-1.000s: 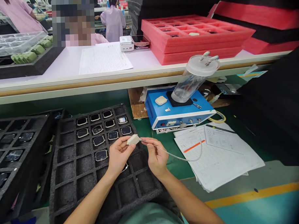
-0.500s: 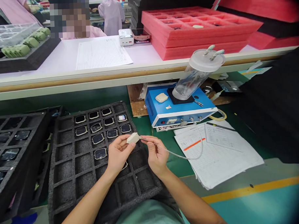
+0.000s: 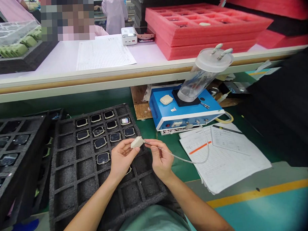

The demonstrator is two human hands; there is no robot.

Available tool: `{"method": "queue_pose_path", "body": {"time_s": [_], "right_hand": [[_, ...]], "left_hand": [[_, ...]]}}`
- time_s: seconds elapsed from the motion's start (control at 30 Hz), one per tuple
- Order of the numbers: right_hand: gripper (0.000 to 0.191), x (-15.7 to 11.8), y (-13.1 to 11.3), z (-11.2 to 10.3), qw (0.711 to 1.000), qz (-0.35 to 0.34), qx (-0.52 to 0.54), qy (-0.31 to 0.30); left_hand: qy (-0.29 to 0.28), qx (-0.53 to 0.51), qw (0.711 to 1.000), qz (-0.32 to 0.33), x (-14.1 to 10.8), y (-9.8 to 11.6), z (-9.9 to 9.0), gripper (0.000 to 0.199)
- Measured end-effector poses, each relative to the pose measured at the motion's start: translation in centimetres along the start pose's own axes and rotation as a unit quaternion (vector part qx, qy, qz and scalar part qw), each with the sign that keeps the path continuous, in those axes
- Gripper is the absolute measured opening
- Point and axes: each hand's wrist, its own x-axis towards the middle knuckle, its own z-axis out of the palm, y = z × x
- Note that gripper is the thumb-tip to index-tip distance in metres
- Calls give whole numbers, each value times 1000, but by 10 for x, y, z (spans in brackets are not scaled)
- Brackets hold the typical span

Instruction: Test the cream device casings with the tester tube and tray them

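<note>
My left hand is closed on a cream watch case, tilted between thumb and fingers. My right hand pinches the end of a thin clear tube, whose metal tip meets the right side of the case. From there the tube loops right and back to the front of a blue box-shaped machine. Both hands are above a black foam tray, where several watches with dark screens lie in compartments. One watch has a lit screen.
A clear cylinder and another cream case sit on the machine. Papers with a pen lie at the right. More foam trays stand left. Red foam trays are on the shelf, with people in pink beyond.
Both hands keep the same hold on the case and the tube. The view has shifted very slightly; nothing else visibly differs.
</note>
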Motion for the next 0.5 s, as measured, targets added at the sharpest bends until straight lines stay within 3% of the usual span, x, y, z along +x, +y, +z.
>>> {"method": "queue_pose_path", "body": {"time_s": [0.37,0.47,0.5], "right_hand": [[17,3,5,4,1000,15,-3,-13],[19,11,1,10,1000,-5,-21,-1],[19,15,0,13,999,-16,-34,5]], "left_hand": [[18,24,999,15,3,4,-4,49],[34,74,994,71,2,10,-8,37],[4,94,989,114,6,12,-7,29]]}}
